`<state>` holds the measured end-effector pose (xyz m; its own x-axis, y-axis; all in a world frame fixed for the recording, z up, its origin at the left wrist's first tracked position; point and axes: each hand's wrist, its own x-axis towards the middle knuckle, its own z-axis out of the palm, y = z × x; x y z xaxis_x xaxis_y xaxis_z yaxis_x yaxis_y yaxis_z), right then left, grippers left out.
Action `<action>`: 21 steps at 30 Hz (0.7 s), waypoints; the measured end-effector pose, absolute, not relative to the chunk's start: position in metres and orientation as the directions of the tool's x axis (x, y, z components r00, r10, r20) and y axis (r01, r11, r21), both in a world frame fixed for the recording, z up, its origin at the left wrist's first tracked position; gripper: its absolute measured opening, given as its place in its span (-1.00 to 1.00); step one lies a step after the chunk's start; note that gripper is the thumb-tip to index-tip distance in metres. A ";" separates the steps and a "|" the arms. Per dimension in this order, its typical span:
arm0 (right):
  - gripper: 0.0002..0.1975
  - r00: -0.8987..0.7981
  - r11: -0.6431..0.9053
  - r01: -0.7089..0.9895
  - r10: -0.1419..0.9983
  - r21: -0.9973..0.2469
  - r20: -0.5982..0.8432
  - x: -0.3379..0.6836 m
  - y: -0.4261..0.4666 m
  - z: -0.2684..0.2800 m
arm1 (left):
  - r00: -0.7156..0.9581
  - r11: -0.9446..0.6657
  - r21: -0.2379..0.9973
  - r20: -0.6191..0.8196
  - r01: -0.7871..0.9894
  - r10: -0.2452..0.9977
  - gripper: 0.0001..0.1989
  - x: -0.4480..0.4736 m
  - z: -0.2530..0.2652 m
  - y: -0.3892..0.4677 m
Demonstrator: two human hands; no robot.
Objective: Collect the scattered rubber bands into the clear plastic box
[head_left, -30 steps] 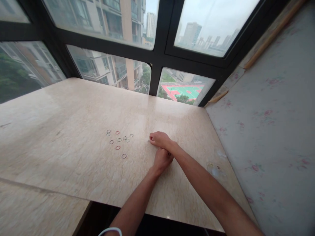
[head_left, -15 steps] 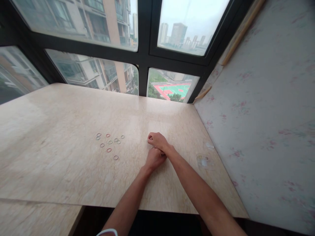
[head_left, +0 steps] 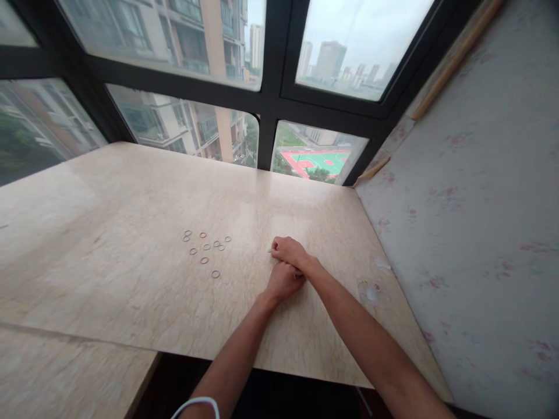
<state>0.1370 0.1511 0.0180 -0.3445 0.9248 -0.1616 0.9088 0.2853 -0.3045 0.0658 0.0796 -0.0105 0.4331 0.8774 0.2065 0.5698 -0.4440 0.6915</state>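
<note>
My left hand (head_left: 285, 283) rests closed on the pale marbled ledge (head_left: 144, 291), its fingers curled under and mostly hidden. Crossed over it at the wrist, my right hand (head_left: 290, 250) is also closed, its thumb side turned left. A tiny pale tip shows by its curled fingers; I cannot make out whether that is a nail or a held thing. To the left lie several thin coloured rings, like small hair elastics, among them a red ring (head_left: 204, 261), a purplish ring (head_left: 215, 274) and a greenish ring (head_left: 207, 247). Neither hand touches these rings.
A clear plastic packet (head_left: 373, 292) with small things in it lies right of my right forearm. Behind it is another clear scrap (head_left: 382, 263) by the papered wall (head_left: 476, 233). Dark window frames (head_left: 268, 105) stand at the back. A white band (head_left: 198, 401) circles my left forearm.
My view has turned slightly left, so everything sits further right in the picture. My hands stay crossed and closed; a pale tip now shows at the right hand's fingers.
</note>
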 end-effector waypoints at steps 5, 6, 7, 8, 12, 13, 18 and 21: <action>-0.94 -0.341 0.269 0.873 0.933 -0.407 -0.114 0.140 0.149 0.017 | 0.432 -0.440 0.696 0.203 0.568 0.879 -0.81 0.067 -0.013 0.080; -0.93 -0.337 0.263 0.859 0.936 -0.439 -0.099 0.141 0.148 0.017 | 0.438 -0.450 0.693 0.212 0.564 0.874 -0.81 0.067 -0.013 0.080; -0.93 -0.332 0.256 0.842 0.940 -0.475 -0.083 0.142 0.147 0.017 | 0.445 -0.464 0.688 0.224 0.558 0.867 -0.80 0.067 -0.014 0.080; -0.94 -0.327 0.249 0.820 0.943 -0.515 -0.065 0.143 0.146 0.016 | 0.453 -0.478 0.683 0.236 0.552 0.860 -0.79 0.067 -0.015 0.080; -0.94 -0.256 0.205 0.715 0.966 -0.668 0.023 0.147 0.139 0.013 | 0.477 -0.532 0.666 0.288 0.523 0.830 -0.78 0.066 -0.018 0.080; -0.93 -0.222 0.192 0.689 0.974 -0.699 0.048 0.148 0.137 0.013 | 0.479 -0.539 0.664 0.296 0.518 0.826 -0.78 0.066 -0.018 0.080; -0.86 -0.003 0.143 0.596 0.984 -0.790 0.175 0.157 0.117 0.022 | 0.475 -0.503 0.694 0.257 0.516 0.842 -0.77 0.064 -0.012 0.081; -0.86 0.162 0.126 0.458 0.962 -0.880 0.222 0.168 0.100 0.029 | 0.396 -0.417 0.752 0.226 0.510 0.890 -0.78 0.062 -0.007 0.084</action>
